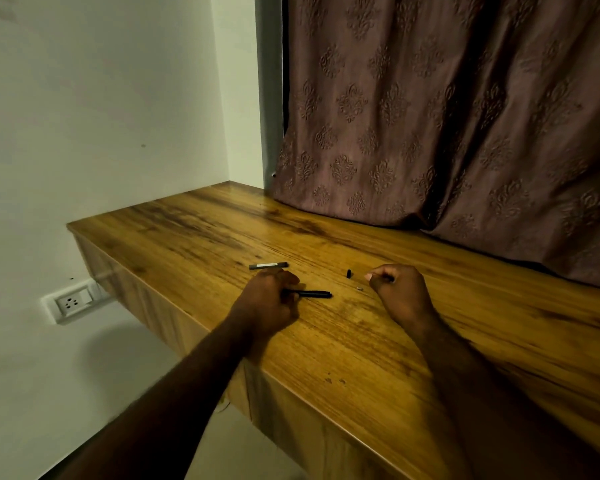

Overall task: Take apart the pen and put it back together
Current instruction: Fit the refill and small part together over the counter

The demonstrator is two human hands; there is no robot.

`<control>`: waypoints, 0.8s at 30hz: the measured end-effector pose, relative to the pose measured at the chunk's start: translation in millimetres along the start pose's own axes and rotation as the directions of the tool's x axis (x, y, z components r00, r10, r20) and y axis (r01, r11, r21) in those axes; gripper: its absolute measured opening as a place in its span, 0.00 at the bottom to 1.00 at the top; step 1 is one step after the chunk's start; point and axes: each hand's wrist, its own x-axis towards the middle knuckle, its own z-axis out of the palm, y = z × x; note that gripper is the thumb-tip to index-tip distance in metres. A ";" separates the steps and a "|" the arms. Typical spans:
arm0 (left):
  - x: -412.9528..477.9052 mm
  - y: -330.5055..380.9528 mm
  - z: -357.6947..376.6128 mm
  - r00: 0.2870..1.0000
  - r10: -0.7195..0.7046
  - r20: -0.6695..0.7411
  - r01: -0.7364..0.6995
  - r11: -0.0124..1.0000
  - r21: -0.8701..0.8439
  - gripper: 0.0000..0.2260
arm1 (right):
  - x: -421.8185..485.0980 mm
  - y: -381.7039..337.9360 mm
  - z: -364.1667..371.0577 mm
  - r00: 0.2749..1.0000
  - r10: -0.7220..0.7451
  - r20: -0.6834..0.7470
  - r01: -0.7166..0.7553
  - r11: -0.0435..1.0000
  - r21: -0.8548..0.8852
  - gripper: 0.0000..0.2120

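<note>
A socket [72, 302] sits in the wall below the counter's [361, 341] left end. On the counter, about midway between its front and back edges, lies a grey tube [268, 265], free of both hands. Just in front of it the left hand [269, 299] has its fingers curled round one end of the black barrel [314, 294], whose other end points right and rests on the wood. Further right lie a short black cap [349, 273] and a tiny pale bit [359, 288] (perhaps a spring, too small to tell). The right hand [400, 291] rests beside them with its fingers curled in; whether they pinch anything I cannot tell. A curtain [447, 133] hangs along the back edge.

The pen is in pieces, so I judge the taking apart largely done. The parts look light, stiff and smooth, apt to roll on the wood. The barrel and tube are best gripped mid-length; the tiny bit needs a fingertip pinch.
</note>
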 end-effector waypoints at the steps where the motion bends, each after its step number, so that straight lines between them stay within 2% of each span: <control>1: -0.6 0.1 1.2 0.999 -0.038 -0.032 0.036 0.997 -0.063 0.10 | -0.4 -1.3 0.4 1.000 -0.012 0.008 0.012 1.000 -0.005 0.04; 2: -1.6 -0.7 0.6 0.988 -0.144 -0.048 0.131 0.969 -0.208 0.08 | -1.0 -2.4 1.1 1.000 -0.023 0.013 0.023 1.000 -0.002 0.04; 3: -1.5 0.8 -2.9 0.953 -0.302 -0.032 0.262 0.870 -0.417 0.08 | -1.8 -3.6 1.5 0.999 -0.031 0.013 0.031 0.999 0.011 0.04; 4: -1.6 -4.1 -5.5 0.889 -0.458 -0.001 0.369 0.717 -0.592 0.08 | -2.7 -4.6 1.4 0.999 -0.035 0.008 0.035 0.999 0.032 0.05; 5: -1.8 -10.9 -8.7 0.810 -0.586 -0.019 0.419 0.602 -0.679 0.07 | -2.7 -3.7 1.2 1.000 -0.032 -0.001 0.032 0.997 0.065 0.06; 7: -3.8 -23.4 -18.4 0.671 -0.729 -0.132 0.440 0.536 -0.720 0.08 | -1.9 -0.6 -0.5 1.000 0.004 -0.021 -0.001 0.989 0.147 0.09; 8: -5.0 -26.4 -22.5 0.631 -0.761 -0.150 0.425 0.501 -0.754 0.09 | -1.9 -0.3 -1.7 0.999 0.033 -0.027 -0.028 0.981 0.190 0.11; 9: -5.3 -26.9 -25.6 0.619 -0.774 -0.136 0.415 0.469 -0.779 0.09 | -1.9 -0.6 -2.4 0.997 0.067 -0.031 -0.058 0.972 0.227 0.12; 11: -5.0 -25.8 -24.8 0.642 -0.758 -0.118 0.423 0.479 -0.770 0.10 | -1.8 -2.6 -3.5 0.993 0.115 -0.026 -0.104 0.959 0.265 0.14; 14: -4.6 -19.1 -23.5 0.682 -0.722 -0.114 0.441 0.530 -0.724 0.09 | -3.5 -6.3 -2.7 0.995 0.103 0.007 -0.101 0.965 0.241 0.14; 16: -2.5 -14.1 -24.7 0.740 -0.667 -0.086 0.443 0.580 -0.684 0.08 | -5.0 -7.8 -2.0 0.996 0.087 0.023 -0.090 0.970 0.224 0.14; 19: -0.4 -10.5 -23.1 0.805 -0.593 0.022 0.484 0.633 -0.604 0.06 | -5.3 -7.2 -1.1 0.998 0.059 0.027 -0.063 0.980 0.188 0.14; 21: -0.3 -6.8 -21.5 0.820 -0.566 0.082 0.488 0.618 -0.617 0.06 | -4.3 -6.8 -0.3 0.999 0.030 0.031 -0.034 0.987 0.156 0.14; 24: -0.7 -3.7 -18.3 0.879 -0.472 0.073 0.436 0.732 -0.523 0.12 | -2.8 -3.9 1.6 0.999 -0.009 0.042 0.005 0.995 0.099 0.15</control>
